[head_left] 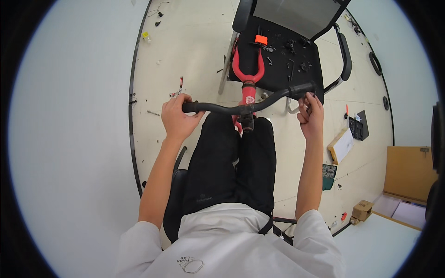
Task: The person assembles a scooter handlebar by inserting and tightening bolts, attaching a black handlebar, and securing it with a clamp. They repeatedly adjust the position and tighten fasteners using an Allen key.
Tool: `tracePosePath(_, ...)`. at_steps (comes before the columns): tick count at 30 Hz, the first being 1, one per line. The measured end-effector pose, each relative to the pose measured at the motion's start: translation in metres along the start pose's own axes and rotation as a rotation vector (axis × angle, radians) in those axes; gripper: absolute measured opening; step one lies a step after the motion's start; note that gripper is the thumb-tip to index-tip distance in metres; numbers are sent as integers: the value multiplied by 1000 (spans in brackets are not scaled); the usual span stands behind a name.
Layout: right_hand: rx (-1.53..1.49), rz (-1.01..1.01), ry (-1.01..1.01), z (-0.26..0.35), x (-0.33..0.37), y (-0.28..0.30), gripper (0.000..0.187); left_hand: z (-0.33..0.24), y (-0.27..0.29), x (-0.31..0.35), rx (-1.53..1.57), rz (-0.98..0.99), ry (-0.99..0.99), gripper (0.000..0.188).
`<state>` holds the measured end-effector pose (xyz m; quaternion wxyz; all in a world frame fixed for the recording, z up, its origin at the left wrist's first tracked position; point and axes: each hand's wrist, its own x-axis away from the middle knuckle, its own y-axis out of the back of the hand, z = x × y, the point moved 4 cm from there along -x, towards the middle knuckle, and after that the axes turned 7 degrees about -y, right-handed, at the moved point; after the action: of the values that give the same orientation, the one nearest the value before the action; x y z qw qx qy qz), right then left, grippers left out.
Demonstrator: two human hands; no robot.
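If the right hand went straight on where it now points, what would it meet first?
Probably the black handlebar grip, just ahead of the right hand; depth is unclear, and they may be touching.

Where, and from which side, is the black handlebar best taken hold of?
Probably by the handlebar's left end and right end, one hand coming from each outer side: both stick out sideways, while the stem and red fork crowd its middle.

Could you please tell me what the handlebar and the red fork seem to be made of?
Handlebar: probably metal with a satin black finish, judging by its soft sheen. Red fork: likely painted metal, given its smooth, even colour.
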<state>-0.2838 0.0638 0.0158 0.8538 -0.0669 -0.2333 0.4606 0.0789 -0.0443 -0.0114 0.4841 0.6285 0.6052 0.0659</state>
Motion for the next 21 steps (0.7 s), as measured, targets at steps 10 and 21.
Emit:
tracePosePath(10,46,-93,-44,-10,-8,9,24,12,-19,6,73,34,-116,37)
tracePosePath(21,81,-229,-31,-24,4,29,26,19,-56,32,162,404,-39,37)
